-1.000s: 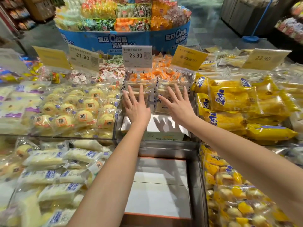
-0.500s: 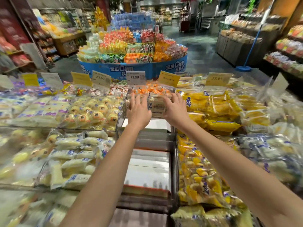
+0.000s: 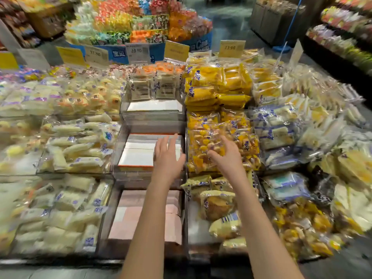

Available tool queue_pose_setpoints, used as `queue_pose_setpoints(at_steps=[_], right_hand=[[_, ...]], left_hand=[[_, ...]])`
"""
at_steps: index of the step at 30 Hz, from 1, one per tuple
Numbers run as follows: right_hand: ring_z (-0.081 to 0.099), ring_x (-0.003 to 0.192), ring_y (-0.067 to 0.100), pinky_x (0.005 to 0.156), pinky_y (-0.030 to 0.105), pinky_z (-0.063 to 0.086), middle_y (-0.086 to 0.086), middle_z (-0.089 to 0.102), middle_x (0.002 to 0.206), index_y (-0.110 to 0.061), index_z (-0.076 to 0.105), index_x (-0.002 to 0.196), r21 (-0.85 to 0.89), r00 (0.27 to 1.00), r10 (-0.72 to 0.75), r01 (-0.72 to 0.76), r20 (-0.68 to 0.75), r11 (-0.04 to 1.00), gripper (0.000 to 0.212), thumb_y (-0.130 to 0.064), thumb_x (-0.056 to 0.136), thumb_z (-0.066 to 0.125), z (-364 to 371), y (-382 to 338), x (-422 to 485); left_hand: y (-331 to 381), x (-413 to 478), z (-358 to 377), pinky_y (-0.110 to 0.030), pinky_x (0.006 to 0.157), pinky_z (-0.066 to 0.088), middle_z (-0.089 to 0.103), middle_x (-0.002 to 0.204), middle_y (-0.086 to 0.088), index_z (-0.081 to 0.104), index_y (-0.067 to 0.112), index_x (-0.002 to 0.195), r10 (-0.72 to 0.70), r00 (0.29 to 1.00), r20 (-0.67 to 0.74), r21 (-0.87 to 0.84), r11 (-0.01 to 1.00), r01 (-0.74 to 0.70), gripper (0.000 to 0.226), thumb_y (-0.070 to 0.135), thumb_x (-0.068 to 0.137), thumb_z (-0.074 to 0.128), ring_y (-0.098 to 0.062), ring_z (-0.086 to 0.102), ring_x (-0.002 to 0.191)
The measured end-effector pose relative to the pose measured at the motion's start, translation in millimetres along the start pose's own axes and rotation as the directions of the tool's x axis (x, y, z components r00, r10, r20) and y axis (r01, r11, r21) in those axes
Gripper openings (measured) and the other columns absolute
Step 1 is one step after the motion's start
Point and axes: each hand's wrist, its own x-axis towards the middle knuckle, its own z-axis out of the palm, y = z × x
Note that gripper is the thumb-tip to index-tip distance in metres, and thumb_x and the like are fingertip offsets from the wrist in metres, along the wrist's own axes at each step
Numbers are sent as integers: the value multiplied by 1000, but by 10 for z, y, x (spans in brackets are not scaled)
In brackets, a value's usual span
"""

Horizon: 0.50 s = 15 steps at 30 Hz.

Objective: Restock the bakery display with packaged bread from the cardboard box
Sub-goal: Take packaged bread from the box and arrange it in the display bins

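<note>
On the left, long pale bread packs (image 3: pixel 68 146) lie heaped in a clear bin, most of them with their length running left to right. The middle column of the display holds much less. In the far bin (image 3: pixel 153 115) a pair of flat bread packs (image 3: pixel 139 90) stands upright side by side against the far wall, printed faces turned toward the near side. Just nearer, the middle bin (image 3: pixel 120 150) shows a white liner (image 3: pixel 136 158) on its floor.

The left hand (image 3: pixel 168 158) hangs over the right part of that middle bin, palm down, fingers straight and spread, pointing away toward the far side. It grasps nothing.

To its right, the right hand (image 3: pixel 228 158) reaches over the neighbouring bin, fingers loosely bent and thumb out to the left, above a bag of small yellow cakes (image 3: pixel 205 135). Nothing is clasped in it. Blur makes it impossible to tell whether the fingertips touch the bag. Further right lie more wrapped loaves (image 3: pixel 275 133) in blue-printed film.
</note>
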Motion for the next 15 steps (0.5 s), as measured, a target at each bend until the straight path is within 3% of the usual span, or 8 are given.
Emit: queue_pose_setpoints(at_steps=[4,10,15], right_hand=[[23,146,25,116,52,29,5,25,159,-27,30,153,20,986,123,-122,-111,992,66,-32,95,60,-212,417,-559],[20,147,23,119,47,22,5,28,158,-22,31,152,-14,954,195,-203,-230,979,61,-33,97,56,-358,782,-1477],[21,146,26,119,45,24,9,28,157,-22,29,153,-3,868,387,-408,-312,913,64,-33,97,57,-639,1266,-2266]], left_hand=[[148,-460,120,-39,121,7,22,161,-6,26,17,154,66,997,29,-98,993,-63,62,25,98,54,-25,6,151],[293,-1043,438,-41,121,12,32,158,-6,34,17,151,284,951,119,-224,941,-253,57,21,98,56,-26,16,149],[428,-1574,844,-44,120,21,43,149,-10,42,14,146,358,903,236,-298,911,-284,50,18,98,57,-30,30,143]])
